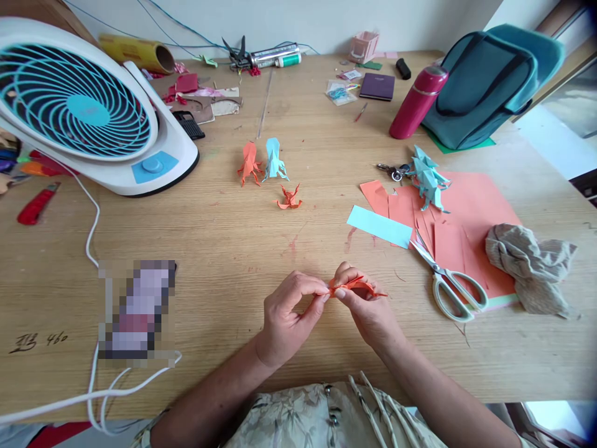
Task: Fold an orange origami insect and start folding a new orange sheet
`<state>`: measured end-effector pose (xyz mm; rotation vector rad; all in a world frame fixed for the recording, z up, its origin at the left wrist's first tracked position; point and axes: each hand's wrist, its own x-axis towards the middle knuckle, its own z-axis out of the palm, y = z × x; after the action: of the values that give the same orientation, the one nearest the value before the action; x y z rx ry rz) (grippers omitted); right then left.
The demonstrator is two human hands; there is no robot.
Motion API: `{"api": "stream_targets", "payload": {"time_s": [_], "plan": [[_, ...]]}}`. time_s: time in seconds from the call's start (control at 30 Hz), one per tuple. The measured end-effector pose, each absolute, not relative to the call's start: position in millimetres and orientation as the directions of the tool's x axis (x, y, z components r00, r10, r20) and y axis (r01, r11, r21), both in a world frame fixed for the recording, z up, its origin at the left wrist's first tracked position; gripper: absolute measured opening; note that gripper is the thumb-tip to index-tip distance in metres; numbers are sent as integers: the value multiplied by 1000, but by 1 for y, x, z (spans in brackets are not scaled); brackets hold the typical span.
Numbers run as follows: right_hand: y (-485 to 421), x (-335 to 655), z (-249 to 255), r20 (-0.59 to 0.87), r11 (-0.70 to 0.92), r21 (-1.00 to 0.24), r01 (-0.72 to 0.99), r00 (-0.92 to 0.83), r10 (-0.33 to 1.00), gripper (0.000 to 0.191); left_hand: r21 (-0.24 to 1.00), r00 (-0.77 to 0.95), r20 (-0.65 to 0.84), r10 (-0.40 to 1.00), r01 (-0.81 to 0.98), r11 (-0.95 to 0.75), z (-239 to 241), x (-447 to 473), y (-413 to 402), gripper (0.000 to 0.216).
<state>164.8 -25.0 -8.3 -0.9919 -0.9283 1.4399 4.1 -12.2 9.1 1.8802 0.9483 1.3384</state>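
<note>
Both my hands pinch a small folded piece of orange paper (362, 285) above the near middle of the table. My left hand (291, 311) closes thumb and forefinger on its left end. With thumb and fingers, my right hand (370, 311) grips its middle, and thin pointed tips stick out to the right. Beyond my hands stand an orange folded paper figure (250, 163) and a light blue folded paper figure (275, 158). A smaller orange folded paper piece (290, 197) with curled points lies in front of them.
White-handled scissors (450, 283) rest at right by orange paper sheets (476, 199), a light blue strip (380, 226), blue folded figures (429, 177) and a crumpled cloth (532, 261). A pink bottle (418, 102) stands behind. At left are a fan (158, 137), a blurred phone (140, 308) and white cable (93, 230).
</note>
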Motion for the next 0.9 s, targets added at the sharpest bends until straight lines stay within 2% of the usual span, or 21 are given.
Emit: {"api": "stream_targets", "payload": {"time_s": [0.37,0.9], "plan": [[-21,174,-10,-6,-21,-977,-211,-72,997,9,823,249,492,834,178,-539,8,4,-11,18],[-23,170,-11,-110,-150,-913,-379,-124,986,9,695,352,596,722,225,-683,4,-1,-4,24]]}}
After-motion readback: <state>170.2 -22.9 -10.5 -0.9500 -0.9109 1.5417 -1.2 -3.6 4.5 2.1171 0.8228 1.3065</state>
